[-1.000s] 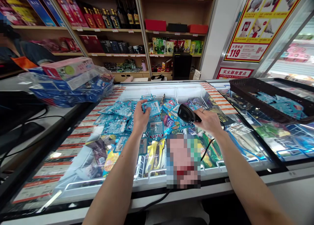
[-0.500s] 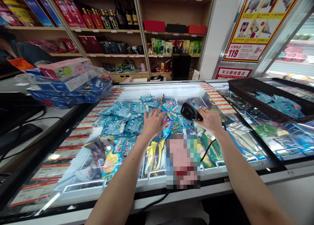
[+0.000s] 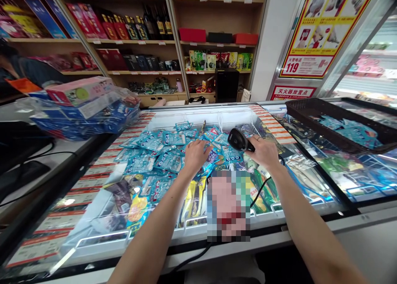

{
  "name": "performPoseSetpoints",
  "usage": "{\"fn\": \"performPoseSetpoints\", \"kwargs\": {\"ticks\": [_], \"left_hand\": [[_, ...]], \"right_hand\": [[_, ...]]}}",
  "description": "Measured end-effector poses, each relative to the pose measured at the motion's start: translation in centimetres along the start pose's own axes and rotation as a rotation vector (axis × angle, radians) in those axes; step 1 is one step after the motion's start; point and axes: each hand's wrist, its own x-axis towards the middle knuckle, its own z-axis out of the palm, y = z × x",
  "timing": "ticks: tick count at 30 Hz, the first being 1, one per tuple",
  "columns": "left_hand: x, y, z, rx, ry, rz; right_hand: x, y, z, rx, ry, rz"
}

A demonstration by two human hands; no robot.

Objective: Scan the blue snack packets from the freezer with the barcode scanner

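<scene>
My right hand (image 3: pixel 263 152) is wrapped round the handle of a black barcode scanner (image 3: pixel 238 139), its head pointing left over the chest freezer's glass top (image 3: pixel 102 218). Bent fingers and a slightly parted thumb show on my left hand (image 3: pixel 196 155), which rests among blue packets and holds nothing that I can see. Many of these blue packets (image 3: pixel 141 163) lie spread over the glass to its left. Closest to its thumb is a blue and purple packet (image 3: pixel 212 156). A black cable (image 3: pixel 262 189) runs down from the scanner past a blurred-out patch in front.
A brown plastic basket (image 3: pixel 328 129) with blue packets stands at the right. On the left, a pink box (image 3: pixel 81 89) tops a bagged blue pile (image 3: pixel 83 120). A person (image 3: pixel 34 69) is beyond it. Stocked shelves (image 3: pixel 119 75) line the back.
The fingers of my left hand have drawn closer together and the hand has shifted slightly right. My right hand still holds the scanner in nearly the same place. The view has moved a little.
</scene>
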Motion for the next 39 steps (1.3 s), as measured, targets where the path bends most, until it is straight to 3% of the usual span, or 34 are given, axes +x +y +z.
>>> {"fn": "performPoseSetpoints", "kwargs": {"ticks": [12,17,23,33,39], "left_hand": [[4.5,2.5,1.7,0.162,-0.084,-0.184],[5.1,2.9,2.7,0.14,-0.097,-0.171],[5.5,1.4,2.9,-0.046,-0.127,-0.202],[5.0,-2.2,2.6,-0.678,0.134,-0.272],[4.9,-1.1,2.7,-0.672,-0.048,-0.254]], "right_hand": [[0.2,0.1,-0.3,0.022,-0.011,-0.01],[0.2,0.3,-0.2,0.022,0.003,-0.015],[0.3,0.3,-0.2,0.008,-0.03,0.003],[0.0,0.1,-0.2,0.039,-0.001,-0.018],[0.0,0.1,-0.4,0.054,0.012,-0.027]]}}
